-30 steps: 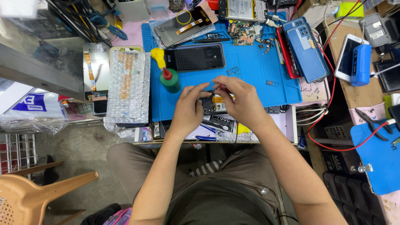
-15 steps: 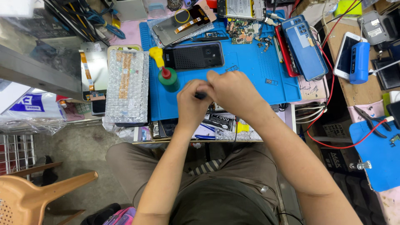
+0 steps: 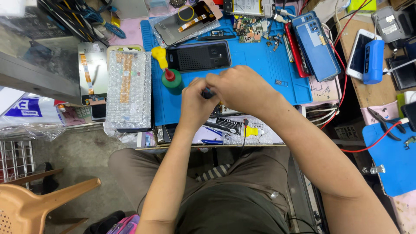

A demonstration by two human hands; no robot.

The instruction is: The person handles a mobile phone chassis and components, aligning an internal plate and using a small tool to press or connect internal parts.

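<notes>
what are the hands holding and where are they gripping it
Both hands, left hand and right hand, pinch a small dark object between their fingertips above the blue mat. The fingers hide most of it, so its kind cannot be told.

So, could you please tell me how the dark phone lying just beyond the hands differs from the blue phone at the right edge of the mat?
The dark phone is black with a textured back; the blue phone is glossy blue. The dark phone lies crosswise, alone on the blue mat; the blue phone lies lengthwise, stacked on a red one. Both lie back up, beyond the left hand and right hand.
</notes>
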